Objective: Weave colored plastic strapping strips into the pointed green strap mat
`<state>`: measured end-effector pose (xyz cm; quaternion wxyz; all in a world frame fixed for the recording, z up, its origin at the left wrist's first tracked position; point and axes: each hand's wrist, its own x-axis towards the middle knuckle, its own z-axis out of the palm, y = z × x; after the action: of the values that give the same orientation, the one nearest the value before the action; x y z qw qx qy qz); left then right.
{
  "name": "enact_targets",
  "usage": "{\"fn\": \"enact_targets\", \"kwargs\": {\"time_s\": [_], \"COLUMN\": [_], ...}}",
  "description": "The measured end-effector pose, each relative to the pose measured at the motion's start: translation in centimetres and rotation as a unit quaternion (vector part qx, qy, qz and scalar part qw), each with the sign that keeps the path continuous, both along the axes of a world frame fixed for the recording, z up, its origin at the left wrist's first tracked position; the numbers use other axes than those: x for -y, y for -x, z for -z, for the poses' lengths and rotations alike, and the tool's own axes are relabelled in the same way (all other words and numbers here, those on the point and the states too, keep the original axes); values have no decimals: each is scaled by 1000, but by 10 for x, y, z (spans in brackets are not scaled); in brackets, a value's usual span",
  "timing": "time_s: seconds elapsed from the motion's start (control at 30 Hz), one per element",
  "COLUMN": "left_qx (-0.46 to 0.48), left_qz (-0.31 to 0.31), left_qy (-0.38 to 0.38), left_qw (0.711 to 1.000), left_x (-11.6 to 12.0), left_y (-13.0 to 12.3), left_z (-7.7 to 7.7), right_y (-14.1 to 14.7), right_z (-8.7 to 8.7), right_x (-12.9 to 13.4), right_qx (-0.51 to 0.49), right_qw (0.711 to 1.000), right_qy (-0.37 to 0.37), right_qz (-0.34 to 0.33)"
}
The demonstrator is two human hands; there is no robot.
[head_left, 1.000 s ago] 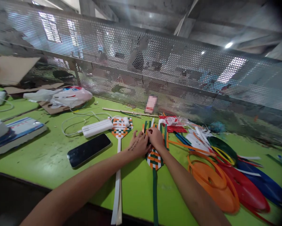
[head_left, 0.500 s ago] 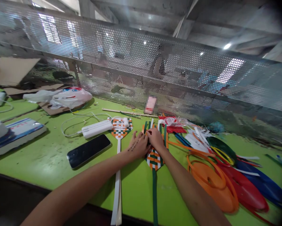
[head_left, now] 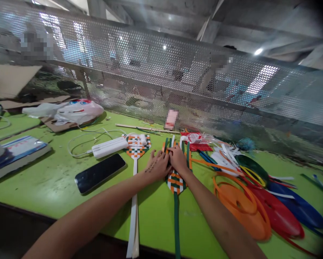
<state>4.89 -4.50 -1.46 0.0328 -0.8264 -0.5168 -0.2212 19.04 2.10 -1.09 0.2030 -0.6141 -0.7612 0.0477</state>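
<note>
A woven piece [head_left: 175, 183] of orange, green and white strips lies on the green table, with a long green strip [head_left: 176, 223] running from its lower tip toward the front edge. Both my hands are on its upper part and hide much of it. My left hand [head_left: 158, 164] rests on its left side, fingers bent and a little apart. Fingers of my right hand [head_left: 176, 158] are pinched together on the strips at the top. Left of them lies a second woven piece [head_left: 135, 149] with white tails, a white power bank [head_left: 110, 148] touching it.
A black phone [head_left: 100, 173] lies at the left. Coils of orange [head_left: 238, 207], red [head_left: 280, 212] and blue [head_left: 304, 208] strip are at the right. Behind stands a perforated metal screen [head_left: 150, 79], a person [head_left: 35, 45] beyond it. Plastic bags [head_left: 80, 111] sit at the back left.
The view has shifted slightly to the right. Both hands stay on the woven piece with almost the same pose. Beyond the screen, a person has appeared at the left.
</note>
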Motion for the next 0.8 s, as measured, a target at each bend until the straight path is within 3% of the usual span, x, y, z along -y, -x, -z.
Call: {"fn": "enact_targets", "kwargs": {"time_s": [0.5,0.8], "left_qx": [31,25], "left_qz": [10,13], "left_qy": [46,63], "left_qw": [998,998], "left_x": [2,-1], "left_y": [5,5], "left_z": [-3,-3], "right_y": [-2,-3], "right_z": [8,1], "right_x": [-13,-41], "right_qx": [-57,-50], "right_qw": [998,997], "right_qy": [8,66], "right_qz": [-1,6]}}
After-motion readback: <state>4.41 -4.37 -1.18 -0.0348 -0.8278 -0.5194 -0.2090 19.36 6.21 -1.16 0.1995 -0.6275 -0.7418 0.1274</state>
